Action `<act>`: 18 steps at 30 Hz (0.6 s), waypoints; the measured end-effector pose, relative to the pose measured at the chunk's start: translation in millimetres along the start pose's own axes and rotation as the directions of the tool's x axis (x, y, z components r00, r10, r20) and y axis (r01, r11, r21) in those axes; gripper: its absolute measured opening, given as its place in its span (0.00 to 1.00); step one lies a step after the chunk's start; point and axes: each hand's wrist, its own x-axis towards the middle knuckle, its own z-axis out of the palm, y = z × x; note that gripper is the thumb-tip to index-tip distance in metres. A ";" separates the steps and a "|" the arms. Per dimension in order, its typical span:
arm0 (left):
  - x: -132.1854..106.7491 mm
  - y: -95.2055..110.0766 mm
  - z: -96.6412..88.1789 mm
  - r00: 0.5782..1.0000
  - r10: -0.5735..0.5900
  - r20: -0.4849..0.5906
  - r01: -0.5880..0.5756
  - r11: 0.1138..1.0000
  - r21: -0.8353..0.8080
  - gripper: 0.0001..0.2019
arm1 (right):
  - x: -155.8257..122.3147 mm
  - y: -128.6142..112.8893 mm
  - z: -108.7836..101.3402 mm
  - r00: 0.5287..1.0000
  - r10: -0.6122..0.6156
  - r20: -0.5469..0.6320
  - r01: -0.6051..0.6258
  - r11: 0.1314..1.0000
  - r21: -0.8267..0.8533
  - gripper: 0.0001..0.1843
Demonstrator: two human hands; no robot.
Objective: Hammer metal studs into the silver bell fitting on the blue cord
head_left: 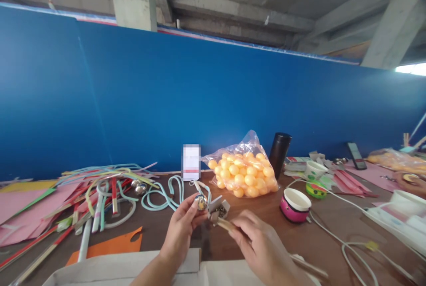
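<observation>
Between the thumb and fingers of my left hand [179, 228] is a shiny silver ball [201, 202], held upright above the table. My right hand [254, 241] is closed around a long wooden stick [226, 224]. Its far end is close to the silver ball and the left fingertips, and its near end comes out below my right hand. What sits at the far end is too blurred to name. Just beyond my hands stands a small open box [224, 205] with small metallic pieces in it. I cannot tell whether the stick touches the ball.
A clear bag of orange balls [246, 175] stands behind, beside a black bottle [280, 152]. Tubes and paper strips [109, 188] pile up left. A pink-banded cup [295, 206] and white cable [329, 237] lie right. Another person's hand [409, 181] shows at far right.
</observation>
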 end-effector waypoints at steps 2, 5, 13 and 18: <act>5.9 3.2 -5.1 0.997 0.034 -0.067 -0.034 0.999 0.002 0.22 | 0.4 -3.3 -1.3 0.994 -0.007 0.110 0.011 0.999 -0.042 0.08; 12.2 7.1 -12.0 0.982 0.114 -0.147 -0.105 0.992 0.067 0.23 | 1.1 -6.9 1.3 0.979 0.001 0.203 0.023 0.993 -0.115 0.07; 11.4 3.7 -14.5 0.974 0.147 -0.172 -0.122 0.982 0.145 0.22 | 4.0 -0.2 15.3 0.981 -0.071 0.180 0.097 0.985 -0.141 0.04; 15.0 2.3 -14.8 0.963 0.167 -0.213 -0.148 0.983 0.104 0.23 | 2.1 1.7 10.7 0.995 -0.076 0.062 0.077 0.997 -0.020 0.05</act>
